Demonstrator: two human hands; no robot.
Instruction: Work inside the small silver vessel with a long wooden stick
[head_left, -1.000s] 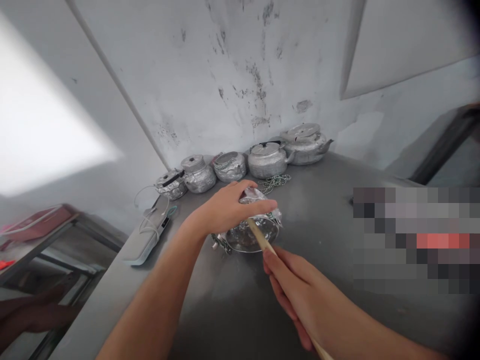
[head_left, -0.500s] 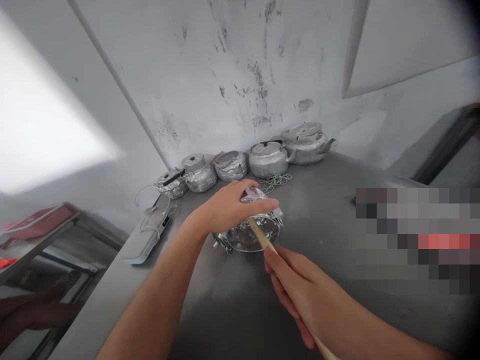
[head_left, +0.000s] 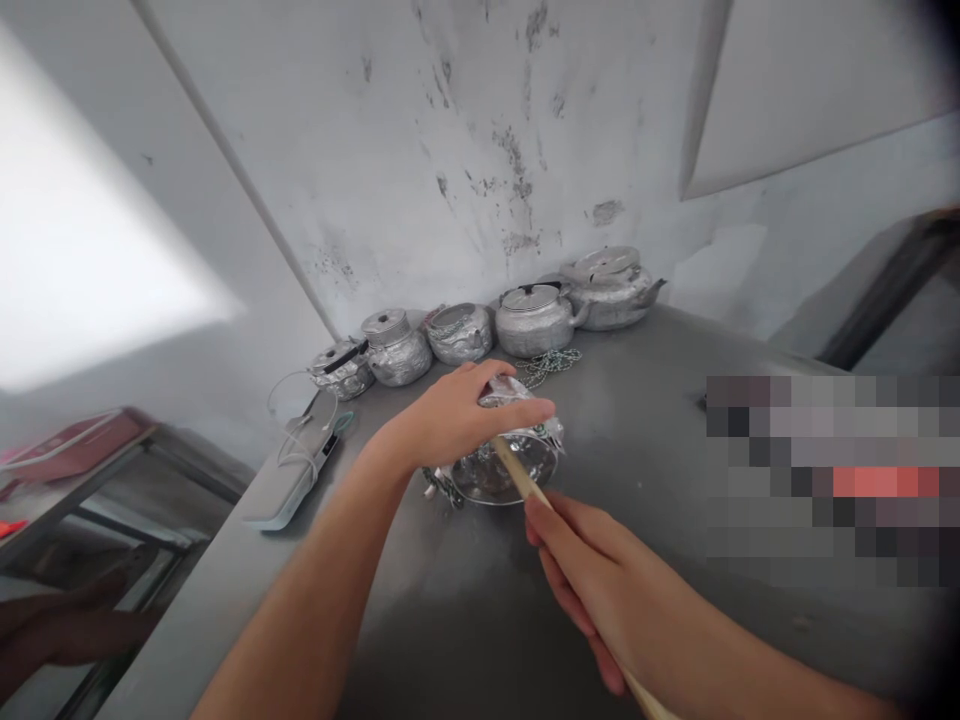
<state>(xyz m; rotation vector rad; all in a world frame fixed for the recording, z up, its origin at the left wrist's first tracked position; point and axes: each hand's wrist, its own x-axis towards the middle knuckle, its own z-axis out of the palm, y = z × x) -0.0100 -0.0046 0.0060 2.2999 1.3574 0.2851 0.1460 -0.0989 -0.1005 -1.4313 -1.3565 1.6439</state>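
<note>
Work judged under way: silver vessel [head_left: 484, 480] was held near middle of table [head_left: 645, 440] by left hand [head_left: 450, 415], thumb and fingers spread around top; wooden stick [head_left: 519, 472] was clasped in closed right hand [head_left: 600, 580], tip set at vessel's opening. Finish not shown; remainder unclear. Counted: one vessel, one stick, two cords [head_left: 553, 367], five pots [head_left: 534, 328] along far edge, one cable-wrapped device [head_left: 296, 485] by left edge.

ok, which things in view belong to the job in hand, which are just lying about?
In the job:
wooden stick, gripped by the right hand
silvery vessel, under the left hand

Apparently just lying about:
kettles and pots by the wall
patterned cord behind the vessel
flat pale device
pink container
</note>
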